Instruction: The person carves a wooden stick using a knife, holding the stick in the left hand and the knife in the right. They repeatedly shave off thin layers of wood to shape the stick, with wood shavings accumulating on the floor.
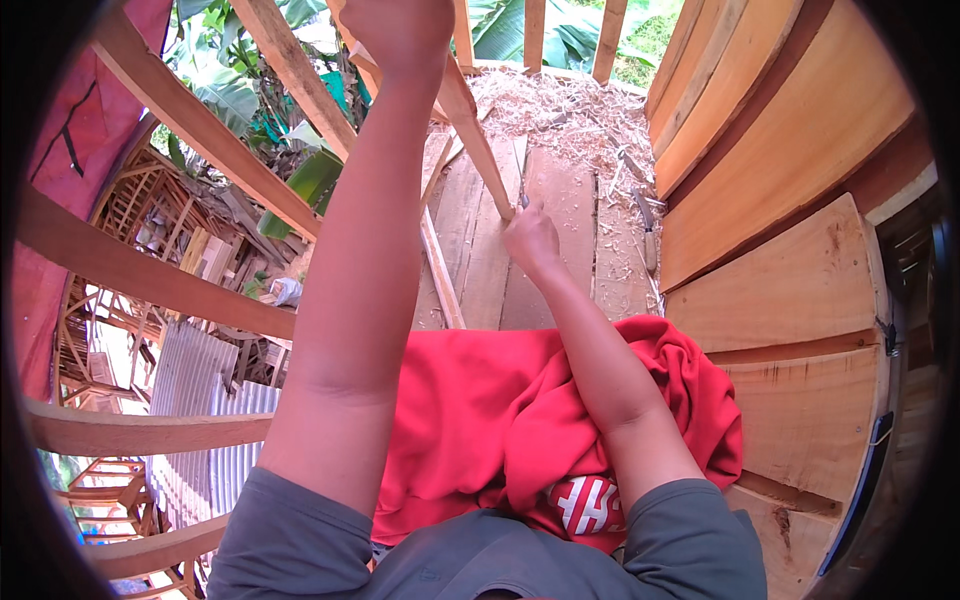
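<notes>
My left hand (pixel 400 28) is raised at the upper edge, its fingers partly cut off by the picture. A long wooden strip (pixel 478 140) slants down from behind that wrist, and the hand looks closed round its upper part. The strip's lower end comes down beside my right hand (pixel 533 240), which is closed on a knife (pixel 523 180). The knife's narrow blade points away from me, and its handle is mostly hidden in the fist. A red cloth (pixel 470 400) with a white printed patch covers my lap.
Wood shavings (pixel 570 110) lie thick over the far plank floor (pixel 560 290). Another knife (pixel 648 230) with a wooden handle rests there on the right. Upright boards (pixel 780 260) wall the right side. Spaced wooden rails (pixel 160 425) line the left, with corrugated sheets (pixel 190 385) beyond them.
</notes>
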